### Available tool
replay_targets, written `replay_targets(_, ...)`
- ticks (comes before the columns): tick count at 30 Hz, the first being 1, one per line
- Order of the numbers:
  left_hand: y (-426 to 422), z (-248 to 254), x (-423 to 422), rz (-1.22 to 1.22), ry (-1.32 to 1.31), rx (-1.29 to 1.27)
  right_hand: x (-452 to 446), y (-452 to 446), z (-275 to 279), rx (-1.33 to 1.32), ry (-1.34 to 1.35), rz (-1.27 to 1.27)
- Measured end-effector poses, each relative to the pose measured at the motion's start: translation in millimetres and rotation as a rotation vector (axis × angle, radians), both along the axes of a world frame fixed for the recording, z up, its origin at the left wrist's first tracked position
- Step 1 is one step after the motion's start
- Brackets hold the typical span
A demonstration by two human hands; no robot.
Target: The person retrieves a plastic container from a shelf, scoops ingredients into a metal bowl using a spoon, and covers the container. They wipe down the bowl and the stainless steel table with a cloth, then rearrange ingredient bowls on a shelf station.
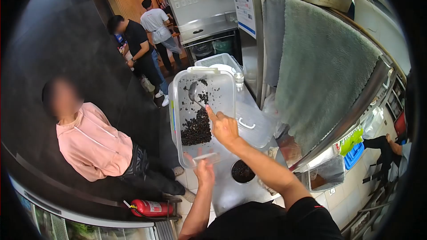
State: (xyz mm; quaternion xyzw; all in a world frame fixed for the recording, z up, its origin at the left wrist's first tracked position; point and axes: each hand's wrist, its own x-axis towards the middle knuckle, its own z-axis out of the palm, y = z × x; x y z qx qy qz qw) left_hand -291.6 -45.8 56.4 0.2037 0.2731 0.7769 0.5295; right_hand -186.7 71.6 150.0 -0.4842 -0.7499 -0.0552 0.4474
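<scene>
A clear plastic bin [176,106] holds small dark pieces [198,129], heaped toward its near left side and scattered farther up. My right hand [223,128] is closed round the handle of a metal ladle [193,92], whose bowl rests inside the bin over the scattered pieces. At the bin's near edge, my left hand [204,171] grips the rim handle, its fingers partly seen through the plastic. A clear lid [258,126] with a white handle lies to the right of the bin. Nearer me, a round container [243,171] of dark pieces sits at the metal counter.
A person in a pink hoodie [95,138] stands at the left. Two people [138,40] work farther back. A small clear cup [239,80] stands right of the bin. Towels [324,62] hang at the right. A red fire extinguisher [151,208] is at the lower left.
</scene>
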Motion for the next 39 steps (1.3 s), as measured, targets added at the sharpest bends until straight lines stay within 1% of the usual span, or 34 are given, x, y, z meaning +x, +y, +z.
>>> replay_targets(2,-1,-2,-4,0.016,0.072,-0.064,11,14,10,0.073,-0.122,0.037)
replay_targets(3,-1,-3,-5,0.011,0.074,-0.063,14,19,15,0.108,-0.183,0.056)
replay_targets(4,-1,-4,-5,0.013,0.09,-0.028,15,26,16,0.101,-0.234,0.017)
replay_targets(5,-2,-4,-5,0.016,0.106,0.005,14,24,16,0.099,-0.232,0.012)
replay_targets(7,0,-4,-4,0.034,0.119,-0.005,13,23,21,-0.121,-0.196,-0.097)
replay_targets(8,3,-2,-3,0.057,0.128,-0.013,16,17,30,-0.112,-0.196,-0.1)
replay_targets(10,4,-1,0,0.059,0.139,0.008,21,-5,53,-0.304,-0.011,0.052)
replay_targets(11,0,0,1,0.06,0.157,0.008,20,-12,56,-0.307,-0.008,0.057)
replay_targets(13,-2,3,0,0.046,0.126,0.007,18,-26,58,-0.38,0.302,0.126)
replay_targets(15,-2,9,5,0.032,0.082,0.018,18,-33,62,-0.444,0.47,0.14)
replay_targets(16,-3,11,7,0.032,0.061,0.018,10,-22,43,-0.323,0.587,0.17)
replay_targets(17,-3,12,9,0.032,0.043,0.018,-1,-11,24,-0.385,0.756,0.206)
replay_targets(18,-2,9,11,0.031,0.045,0.02,-16,-6,13,-0.552,0.994,0.265)
replay_targets(19,-1,4,16,0.088,0.022,0.019,-29,-6,8,-0.719,1.235,0.322)
replay_targets(20,1,1,19,0.143,0.0,0.02,-37,-20,20,-0.823,1.461,0.404)
replay_targets(21,1,0,22,0.136,0.005,0.023,-45,-34,32,-0.924,1.687,0.49)
replay_targets(23,0,0,26,0.024,0.098,-0.104,-61,-43,44,-0.986,1.984,0.639)
replay_targets(24,-1,-1,27,-0.029,0.142,-0.169,-66,-45,50,-1.031,2.094,0.651)
replay_targets(25,-3,-3,28,-0.029,0.141,-0.17,-70,-44,56,-1.079,2.203,0.662)
replay_targets(26,-4,-3,29,0.016,0.195,-0.122,-73,-41,59,-1.102,2.267,0.755)
replay_targets(27,-5,-3,30,0.062,0.249,-0.072,-78,-38,62,-1.103,2.266,0.753)
replay_targets(28,-7,-2,31,0.061,0.248,-0.072,-82,-34,66,-1.123,2.374,0.759)
replay_targets(29,-11,9,35,0.047,0.161,-0.071,-84,-30,71,-1.141,2.483,0.763)
replay_targets(30,-14,15,37,0.03,0.076,-0.071,-86,-23,75,-1.152,2.515,0.757)
replay_targets(31,-8,-7,28,0.027,0.075,-0.072,-88,-15,79,-1.134,2.522,0.727)
replay_targets(32,4,-48,10,0.014,0.226,-0.057,-91,-5,80,-1.113,2.45,0.728)
replay_targets(33,2,-29,11,0.003,0.374,-0.044,-94,5,72,-1.097,2.375,0.726)
replay_targets(34,-9,-13,24,0.117,0.228,-0.188,-95,11,59,-1.113,2.248,0.697)
replay_targets(35,-5,-15,19,0.123,0.226,-0.196,-96,15,45,-1.129,2.121,0.668)
replay_targets(37,5,-24,0,0.08,0.017,0.024,-83,-2,24,-1.195,1.671,0.618)
replay_targets(38,8,-22,-10,0.043,-0.021,0.021,-65,-9,22,-1.3,1.384,0.634)
replay_targets(39,8,-16,-18,0.062,-0.03,0.013,-48,-17,20,-1.39,1.094,0.643)
